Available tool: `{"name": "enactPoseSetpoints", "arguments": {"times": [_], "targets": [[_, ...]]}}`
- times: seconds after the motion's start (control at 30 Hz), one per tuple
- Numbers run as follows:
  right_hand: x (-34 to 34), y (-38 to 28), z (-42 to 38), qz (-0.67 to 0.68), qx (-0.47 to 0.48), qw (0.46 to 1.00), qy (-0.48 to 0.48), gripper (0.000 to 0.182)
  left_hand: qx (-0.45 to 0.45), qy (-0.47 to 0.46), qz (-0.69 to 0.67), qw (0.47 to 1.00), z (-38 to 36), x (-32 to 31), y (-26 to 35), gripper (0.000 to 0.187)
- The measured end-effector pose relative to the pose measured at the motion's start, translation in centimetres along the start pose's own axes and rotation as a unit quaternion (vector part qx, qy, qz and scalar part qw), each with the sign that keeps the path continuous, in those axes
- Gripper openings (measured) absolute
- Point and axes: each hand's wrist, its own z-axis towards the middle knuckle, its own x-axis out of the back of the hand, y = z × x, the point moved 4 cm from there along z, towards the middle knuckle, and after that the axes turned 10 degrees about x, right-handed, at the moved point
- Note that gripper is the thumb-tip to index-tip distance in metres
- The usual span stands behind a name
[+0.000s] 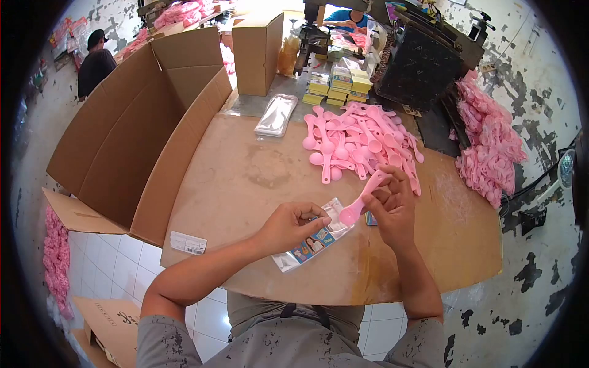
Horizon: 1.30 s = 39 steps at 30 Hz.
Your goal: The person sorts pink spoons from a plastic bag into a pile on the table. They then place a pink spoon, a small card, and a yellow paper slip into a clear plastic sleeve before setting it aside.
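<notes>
A pink plastic measuring spoon (363,199) is pinched by its handle in my right hand (396,211), its bowl pointing down and left. My left hand (297,226) has thumb and fingertips closed at the upper end of a clear plastic bag (288,262). Inside that bag lies a printed blue and yellow card (313,245). The spoon's bowl is right at the bag's upper end. Beyond my right hand spreads a heap of similar pink spoons (359,138). Part of another printed card (370,219) shows beside my right hand, which hides the rest.
A stack of clear bags (276,115) lies at the back of the cardboard-covered table (208,184). Stacks of cards (340,84) stand behind the spoons. An open carton (153,172) is on the left, a dark machine (420,64) at back right. Two people are farther off.
</notes>
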Motion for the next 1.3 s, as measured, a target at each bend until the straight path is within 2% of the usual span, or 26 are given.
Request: {"name": "enactPoseSetpoints", "arguments": {"times": [0.07, 0.17, 0.3, 0.4, 0.47, 0.5, 0.57, 0.67, 0.77, 0.83, 0.9, 0.97, 1.0, 1.07, 1.1, 1.17, 1.2, 1.3], "targets": [[-0.1, 0.3, -0.2, -0.020, -0.024, 0.998, -0.059, 0.056, 0.007, -0.006, -0.006, 1.000, -0.2, -0.1, 0.4, 0.020], [-0.9, 0.6, -0.4, -0.006, -0.059, 0.996, -0.062, 0.056, 0.007, -0.025, 0.017, 1.000, -0.3, -0.4, 0.4, 0.021], [-1.3, 0.6, -0.8, -0.022, -0.069, 0.997, 0.001, 0.053, -0.023, -0.020, 0.037, 0.999, -0.3, -0.5, 0.2, 0.024], [-1.4, 1.2, -1.2, -0.039, -0.054, 0.997, 0.032, 0.047, -0.039, 0.003, 0.003, 0.999, -0.2, -0.7, 0.4, 0.026], [-1.4, 1.9, -1.7, -0.063, -0.024, 0.997, 0.039, 0.038, -0.005, -0.003, 0.012, 1.000, -0.6, -0.7, 0.8, 0.026], [-1.5, 2.0, -1.9, -0.100, -0.030, 0.994, 0.026, 0.035, 0.012, -0.005, 0.018, 1.000, -0.7, -0.7, 1.0, 0.026], [-1.6, 2.1, -2.3, -0.175, -0.043, 0.984, 0.000, 0.028, -0.012, -0.018, -0.012, 1.000, -0.6, -0.8, 0.8, 0.026], [-0.8, 2.4, -1.8, -0.192, -0.022, 0.967, -0.167, 0.027, -0.008, -0.043, -0.051, 0.998, -0.2, -0.5, 0.3, 0.027], [0.0, 1.0, 0.0, -0.013, -0.065, 0.993, -0.101, 0.026, 0.021, -0.085, -0.086, 0.992, -0.6, -0.3, 1.1, 0.028], [-1.8, -1.1, 0.4, 0.012, -0.038, 0.992, -0.122, 0.019, 0.018, -0.115, -0.086, 0.990, -0.7, -0.4, 1.4, 0.029], [-2.7, -2.4, 0.7, -0.033, 0.007, 0.980, -0.197, 0.015, -0.005, -0.142, -0.063, 0.988, -0.8, -0.5, 1.5, 0.031], [-2.7, -3.2, 0.9, -0.146, 0.069, 0.933, -0.321, 0.013, 0.022, -0.191, -0.116, 0.975, -1.5, -0.7, 2.0, 0.034], [-2.9, -4.0, 1.4, -0.135, 0.090, 0.934, -0.317, 0.014, 0.035, -0.215, -0.142, 0.966, -1.8, -0.9, 2.3, 0.036], [-3.5, -6.4, 2.3, -0.114, 0.130, 0.935, -0.309, 0.015, -0.100, -0.097, -0.055, 0.989, -1.4, -0.7, 2.3, 0.042], [-3.9, -8.0, 2.6, -0.205, 0.169, 0.910, -0.319, 0.014, -0.167, -0.035, -0.011, 0.985, -1.5, -0.6, 2.4, 0.046], [-4.8, -10.6, 3.0, -0.379, 0.244, 0.830, -0.328, 0.011, -0.216, -0.038, 0.080, 0.972, -2.2, 0.1, 3.6, 0.049], [-4.7, -10.6, 3.1, -0.376, 0.222, 0.846, -0.305, 0.011, -0.239, -0.038, 0.125, 0.962, -2.6, 0.2, 4.2, 0.050], [-4.9, -10.6, 3.2, -0.361, 0.157, 0.884, -0.253, 0.010, -0.265, -0.039, 0.131, 0.955, -3.9, -0.5, 5.0, 0.051]]}}
